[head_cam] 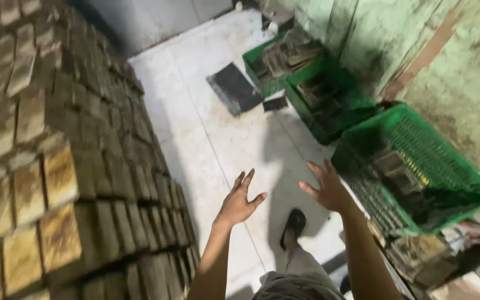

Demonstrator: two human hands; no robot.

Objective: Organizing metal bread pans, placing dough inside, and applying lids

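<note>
Above the pale floor (218, 144), going left to right: a stacked wall of tan blocks (56, 183), then the left hand (239, 200) and right hand (326, 188), each grip spread and holding nothing, the right nearest a tilted green crate (418, 166) just beside it.

A stack of bricks (56, 166) rises on the left. Three crates (329, 94) line the wall (451, 61) on the right. A flat board (233, 88) lies on the floor (218, 144) between them, farther ahead.
</note>
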